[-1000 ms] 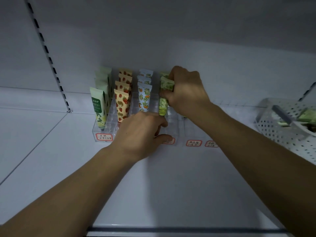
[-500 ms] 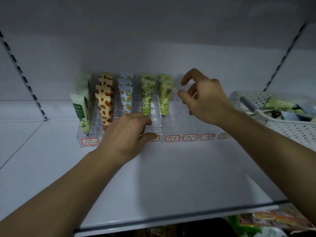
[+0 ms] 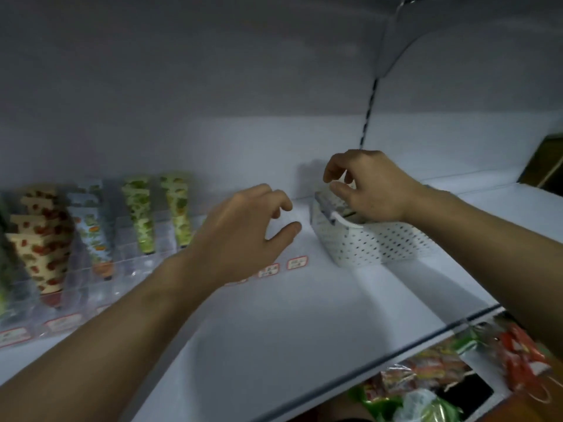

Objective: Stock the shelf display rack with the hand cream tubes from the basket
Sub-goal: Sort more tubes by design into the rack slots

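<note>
Hand cream tubes (image 3: 143, 214) stand in the clear rack (image 3: 128, 263) at left; more lie in the basket (image 3: 374, 242) at right. Both hands hold nothing: right hand (image 3: 368, 187) hovers over the basket with fingers loosely curled, left hand (image 3: 240, 229) beside the rack. A hasty grab could tip the basket.

Head view, close, looking down at shelf (image 3: 274, 324)

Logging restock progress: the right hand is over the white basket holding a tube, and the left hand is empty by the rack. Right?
Not quite. The head view shows the right hand over the white basket with curled fingers holding nothing yet. The left hand is indeed empty by the rack.
</note>
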The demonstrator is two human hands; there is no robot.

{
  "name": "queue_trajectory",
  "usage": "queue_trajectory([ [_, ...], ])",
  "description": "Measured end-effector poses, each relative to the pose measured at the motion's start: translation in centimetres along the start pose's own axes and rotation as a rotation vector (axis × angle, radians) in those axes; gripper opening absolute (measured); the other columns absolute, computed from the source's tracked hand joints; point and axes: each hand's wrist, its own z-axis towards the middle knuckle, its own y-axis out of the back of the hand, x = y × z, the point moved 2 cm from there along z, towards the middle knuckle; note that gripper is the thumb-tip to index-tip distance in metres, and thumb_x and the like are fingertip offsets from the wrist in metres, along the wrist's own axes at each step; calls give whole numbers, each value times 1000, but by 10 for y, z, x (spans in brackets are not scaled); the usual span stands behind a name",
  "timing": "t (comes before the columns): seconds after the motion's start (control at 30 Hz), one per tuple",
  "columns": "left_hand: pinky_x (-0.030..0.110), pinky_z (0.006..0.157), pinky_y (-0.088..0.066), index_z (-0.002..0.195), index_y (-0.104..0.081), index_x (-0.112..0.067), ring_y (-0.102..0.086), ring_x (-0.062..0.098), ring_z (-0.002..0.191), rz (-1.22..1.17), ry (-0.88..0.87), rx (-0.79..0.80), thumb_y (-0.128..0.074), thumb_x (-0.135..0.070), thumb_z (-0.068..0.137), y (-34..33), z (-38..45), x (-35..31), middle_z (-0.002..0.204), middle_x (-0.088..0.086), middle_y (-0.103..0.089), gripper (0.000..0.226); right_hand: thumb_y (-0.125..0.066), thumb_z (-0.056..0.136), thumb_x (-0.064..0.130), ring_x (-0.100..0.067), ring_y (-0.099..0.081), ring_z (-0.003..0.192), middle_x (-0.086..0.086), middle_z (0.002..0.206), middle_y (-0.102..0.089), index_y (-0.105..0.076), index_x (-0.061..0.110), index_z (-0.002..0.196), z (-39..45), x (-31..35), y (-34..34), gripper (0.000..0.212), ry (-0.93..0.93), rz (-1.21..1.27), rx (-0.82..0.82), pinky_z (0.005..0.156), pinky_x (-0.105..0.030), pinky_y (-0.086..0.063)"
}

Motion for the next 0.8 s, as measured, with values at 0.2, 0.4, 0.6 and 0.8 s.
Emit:
queue_trajectory([
  [0.2, 35, 84, -50, 113, -66, -17, -60, 12, 93, -198, -106, -17, -49, -26, 94, -52, 54, -36, 106, -3, -69, 28, -49, 98, 11, -13, -55, 95, -2, 117, -69, -69, 20, 115, -15, -78, 20, 28, -188, -91, 206, 81, -24, -38],
  [0.4, 26, 53, -40, 93, -68, -23, -54, 7, 53, -308, 11, 94, -48, -26, 98, -73, 82, -28, 63, -3, -65, 20, -58, 98, 34, -9, -63, 98, 14, 109, -69, -70, 33, 116, -23, -92, 5, 21, -201, 63, 426, 78, -23, -45],
  [0.6, 37, 54, -49, 78, -63, -24, -53, 11, 48, -236, -12, 68, -48, -28, 98, -69, 86, -18, 55, -2, -63, 25, -73, 90, 26, 15, -55, 69, 23, 90, -65, -73, 30, 97, -14, -77, -7, 8, -109, 68, 470, 66, -13, -36],
  [0.8, 27, 64, -49, 115, -61, -33, -62, 3, 69, -461, 190, 72, -63, -54, 88, -63, 87, -19, 89, -12, -67, 34, -71, 91, 12, -3, -62, 68, 3, 81, -68, -69, 10, 93, 6, -54, 29, 3, -144, 571, -22, 64, -17, -48],
])
